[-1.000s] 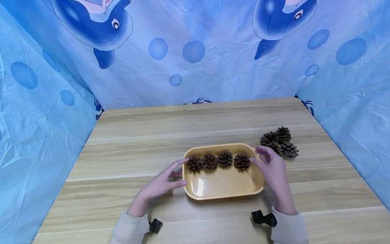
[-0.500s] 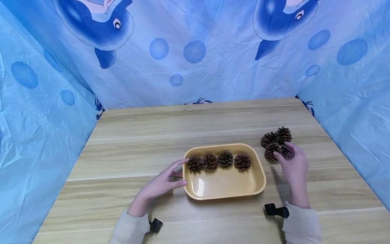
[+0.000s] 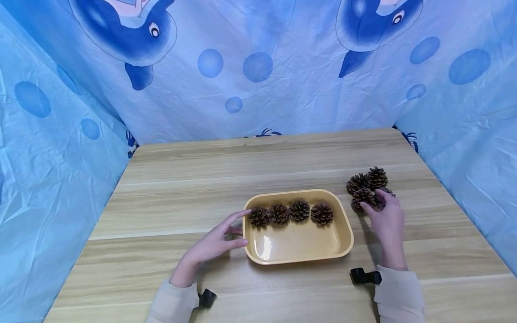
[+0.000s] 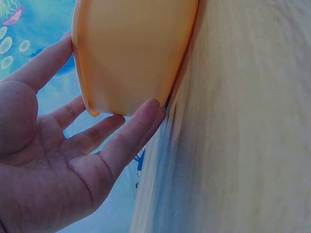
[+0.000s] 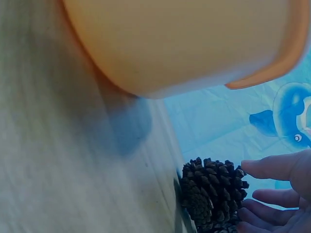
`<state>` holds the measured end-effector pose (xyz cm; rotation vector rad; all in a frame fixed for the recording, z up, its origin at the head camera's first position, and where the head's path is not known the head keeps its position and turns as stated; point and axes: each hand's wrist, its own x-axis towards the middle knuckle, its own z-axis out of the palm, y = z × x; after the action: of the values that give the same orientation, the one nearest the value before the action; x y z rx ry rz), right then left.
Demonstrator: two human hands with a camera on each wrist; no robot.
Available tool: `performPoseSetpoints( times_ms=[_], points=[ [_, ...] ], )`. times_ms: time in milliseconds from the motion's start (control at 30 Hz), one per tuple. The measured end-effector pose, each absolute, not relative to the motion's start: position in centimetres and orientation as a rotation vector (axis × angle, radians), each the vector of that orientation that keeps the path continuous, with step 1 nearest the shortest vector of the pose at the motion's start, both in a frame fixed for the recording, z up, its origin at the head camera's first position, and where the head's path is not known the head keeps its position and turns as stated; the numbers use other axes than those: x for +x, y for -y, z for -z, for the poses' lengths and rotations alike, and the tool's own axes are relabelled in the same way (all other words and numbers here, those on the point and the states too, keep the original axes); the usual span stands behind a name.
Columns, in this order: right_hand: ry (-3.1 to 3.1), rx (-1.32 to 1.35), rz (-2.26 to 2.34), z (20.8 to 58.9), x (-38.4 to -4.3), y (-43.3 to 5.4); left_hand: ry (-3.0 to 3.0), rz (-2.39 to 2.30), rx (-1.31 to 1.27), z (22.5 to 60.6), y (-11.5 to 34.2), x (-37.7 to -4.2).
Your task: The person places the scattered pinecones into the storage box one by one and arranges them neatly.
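Note:
My left hand (image 3: 216,237) touches the left end of a yellow plastic basin (image 3: 296,261). One fingertip lies at its rim, and in the left wrist view other fingers (image 4: 138,126) meet the outer wall. Inside, several pine cones (image 3: 300,211) sit in a row along the back wall. My right hand (image 3: 387,220) is at a small pile of pine cones (image 3: 359,183) to the right of the basin. Its fingertips reach the near side of one brown pine cone (image 5: 214,189), thumb and fingers spread. The hand partly covers the rightmost cone in the head view.
The wooden table (image 3: 181,188) carries the basin and the pile. Blue cloth (image 3: 282,103) printed with dolphins hangs behind and at both sides. A black wrist mount (image 3: 365,276) sticks out from the right sleeve, another mount (image 3: 207,298) from the left.
My right hand has let go of the basin's right end and moved right to the pine cone pile, its thumb and fingers drawing slightly closer. My left hand stays put.

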<state>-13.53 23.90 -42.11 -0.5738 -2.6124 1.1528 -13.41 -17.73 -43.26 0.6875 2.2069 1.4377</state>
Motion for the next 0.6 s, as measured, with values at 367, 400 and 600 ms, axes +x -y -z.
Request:
performPoseSetpoints(
  times_ms=[367, 400, 600],
  points=[
    [2.686, -0.428, -0.978, 42.38, -13.83, -23.41, -2.220, -1.433, 0.681, 43.03, 17.75, -13.35],
    [2.688, -0.410, -0.960, 42.44, -13.82, -23.36, -2.219, -1.433, 0.682, 43.02, 17.77, -13.33],
    [2.649, -0.331, -0.873, 42.71, -13.66, -23.19, -2.215, -1.432, 0.675, 43.05, 17.77, -13.30]
  ],
)
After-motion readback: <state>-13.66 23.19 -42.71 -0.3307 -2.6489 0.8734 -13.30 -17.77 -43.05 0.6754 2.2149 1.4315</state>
